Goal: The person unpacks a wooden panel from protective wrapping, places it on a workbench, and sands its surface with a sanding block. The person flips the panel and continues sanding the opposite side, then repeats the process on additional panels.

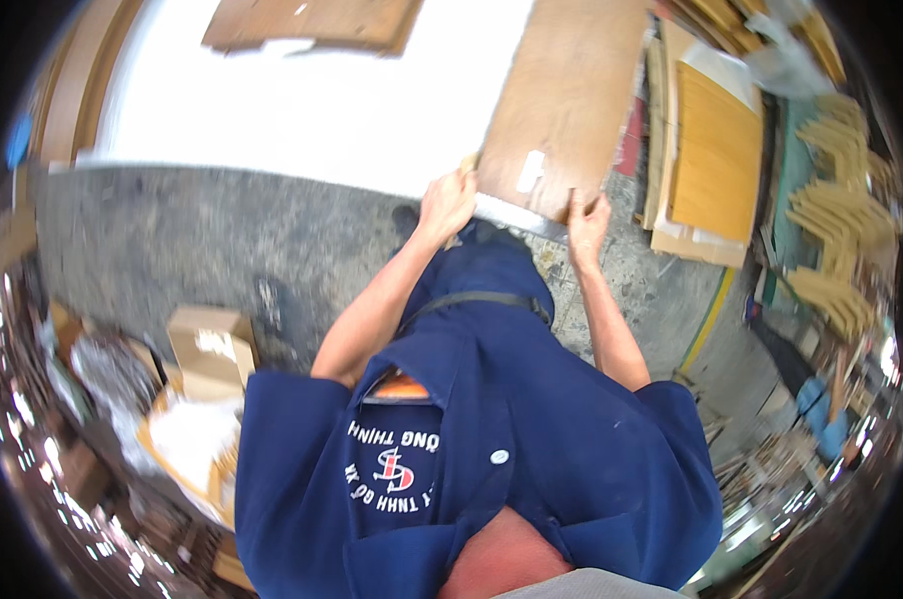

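Observation:
A long brown wooden panel point(561, 105) lies on the right part of a white-topped table point(272, 120), with a small white label point(531, 172) near its close end. My left hand point(449, 207) is closed at the panel's near left corner. A small tan piece point(468, 162) shows at its fingertips, too blurred to name. At the near right corner, my right hand point(588, 228) grips the panel's edge between thumb and fingers. The undersides of both hands are hidden.
Another brown panel point(312, 22) lies farther back on the table. Stacked boards point(716, 150) stand to the right, beside curved wooden parts point(841, 210). Behind me on the left are an open carton point(212, 349) and plastic wrap point(112, 384). A person point(821, 414) is at the far right.

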`<state>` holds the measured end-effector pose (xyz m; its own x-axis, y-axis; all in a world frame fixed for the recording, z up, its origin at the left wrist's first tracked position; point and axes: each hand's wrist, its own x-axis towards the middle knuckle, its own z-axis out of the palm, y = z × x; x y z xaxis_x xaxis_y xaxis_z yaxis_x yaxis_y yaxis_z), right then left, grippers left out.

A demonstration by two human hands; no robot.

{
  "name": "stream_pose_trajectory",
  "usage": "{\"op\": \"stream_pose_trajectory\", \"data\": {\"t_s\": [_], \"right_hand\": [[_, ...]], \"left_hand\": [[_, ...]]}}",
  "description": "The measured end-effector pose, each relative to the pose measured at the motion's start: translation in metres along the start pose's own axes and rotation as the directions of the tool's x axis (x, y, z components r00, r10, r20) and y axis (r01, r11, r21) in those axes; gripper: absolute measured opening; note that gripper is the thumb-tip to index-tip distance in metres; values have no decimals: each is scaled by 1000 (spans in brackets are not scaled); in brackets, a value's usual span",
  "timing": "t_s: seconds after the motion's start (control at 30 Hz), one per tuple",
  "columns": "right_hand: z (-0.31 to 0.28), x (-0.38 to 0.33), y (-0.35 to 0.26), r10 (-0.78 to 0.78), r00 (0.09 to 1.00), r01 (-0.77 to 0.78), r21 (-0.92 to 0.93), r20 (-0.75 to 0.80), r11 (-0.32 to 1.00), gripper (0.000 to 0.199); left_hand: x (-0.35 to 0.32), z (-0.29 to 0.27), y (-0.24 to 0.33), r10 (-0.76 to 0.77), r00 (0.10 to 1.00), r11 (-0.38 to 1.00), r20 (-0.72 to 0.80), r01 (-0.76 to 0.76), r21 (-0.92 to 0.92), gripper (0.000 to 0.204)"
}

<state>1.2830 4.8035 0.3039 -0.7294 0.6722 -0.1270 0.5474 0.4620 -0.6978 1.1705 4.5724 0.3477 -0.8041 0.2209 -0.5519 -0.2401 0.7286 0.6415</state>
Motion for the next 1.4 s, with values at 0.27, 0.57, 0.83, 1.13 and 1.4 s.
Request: {"op": "stream_pose_trajectory", "data": {"t_s": [0.27, 0.57, 0.83, 1.13, 1.4], "right_hand": [[14, -10, -1, 47, 977, -50, -10, -207, 999, 60], [11, -12, -11, 44, 969, -36, 35, -244, 999, 60], [14, -11, -9, 47, 958, -37, 40, -283, 999, 60], [13, -13, -15, 46, 960, -33, 54, -276, 998, 58], [13, -14, -12, -32, 953, 50, 51, -302, 997, 56]], "left_hand": [[-7, -5, 9, -85, 996, 986, 22, 87, -142, 46], [0, 5, -7, 212, 976, 970, -46, -216, -112, 45], [9, 3, -12, 225, 974, 956, -27, -226, -186, 40], [0, -4, 3, 149, 989, 989, 22, -149, 18, 40], [4, -5, 2, 197, 980, 977, 7, -197, 80, 36]]}}
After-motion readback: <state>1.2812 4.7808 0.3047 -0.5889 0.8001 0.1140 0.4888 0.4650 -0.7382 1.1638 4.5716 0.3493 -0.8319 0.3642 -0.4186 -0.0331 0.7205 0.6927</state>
